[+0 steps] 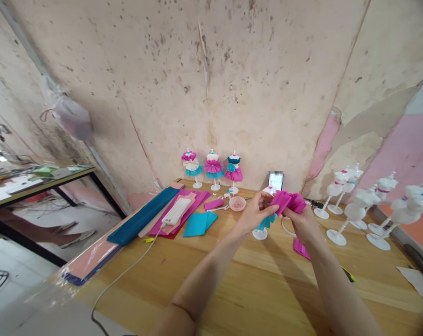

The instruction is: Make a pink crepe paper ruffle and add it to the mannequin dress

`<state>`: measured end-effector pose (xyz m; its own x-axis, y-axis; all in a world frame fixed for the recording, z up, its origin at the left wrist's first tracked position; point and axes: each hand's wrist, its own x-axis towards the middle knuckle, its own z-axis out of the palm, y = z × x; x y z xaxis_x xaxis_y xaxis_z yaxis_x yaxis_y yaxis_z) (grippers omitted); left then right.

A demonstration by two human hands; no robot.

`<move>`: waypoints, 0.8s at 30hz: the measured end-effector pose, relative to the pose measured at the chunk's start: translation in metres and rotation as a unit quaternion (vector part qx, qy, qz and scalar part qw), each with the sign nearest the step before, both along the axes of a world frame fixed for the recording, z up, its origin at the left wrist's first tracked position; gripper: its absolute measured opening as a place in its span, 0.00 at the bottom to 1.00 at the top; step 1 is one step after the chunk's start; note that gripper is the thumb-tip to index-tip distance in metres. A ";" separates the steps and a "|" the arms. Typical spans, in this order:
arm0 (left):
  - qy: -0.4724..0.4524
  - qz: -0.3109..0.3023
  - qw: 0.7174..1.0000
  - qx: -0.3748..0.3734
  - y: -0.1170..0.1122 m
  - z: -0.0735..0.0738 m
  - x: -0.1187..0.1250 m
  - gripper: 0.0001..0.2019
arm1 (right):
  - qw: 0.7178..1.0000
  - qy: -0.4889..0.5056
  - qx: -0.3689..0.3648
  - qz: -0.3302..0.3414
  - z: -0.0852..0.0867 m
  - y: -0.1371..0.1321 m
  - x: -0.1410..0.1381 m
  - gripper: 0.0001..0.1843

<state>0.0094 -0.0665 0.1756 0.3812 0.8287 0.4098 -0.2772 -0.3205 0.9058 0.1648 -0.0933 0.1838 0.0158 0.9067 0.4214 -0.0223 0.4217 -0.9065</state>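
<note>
"So, what's done?"
"Three dress forms (213, 166) at left look finished."
"And midway?"
"Left hand (256, 213) and right hand (301, 221) both pinch pleated magenta paper (283, 202) by a turquoise-skirted form (266, 222), seemingly half-dressed; at right, white forms (358, 205) stand mostly bare."
"Any writing?"
"None I can read."

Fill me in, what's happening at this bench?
A person pinches a pleated pink piece between the left hand and right hand, just in front of a small mannequin with blue ruffles. Three dressed mannequins stand near the wall; white mannequins without skirts stand to the right. Folded blue sheets lie to the left.
</note>
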 end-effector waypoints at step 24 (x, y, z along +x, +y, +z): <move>-0.068 0.097 0.993 -0.020 0.005 -0.001 -0.001 0.15 | 0.994 -0.046 -0.010 -0.103 -0.001 0.002 0.000 0.11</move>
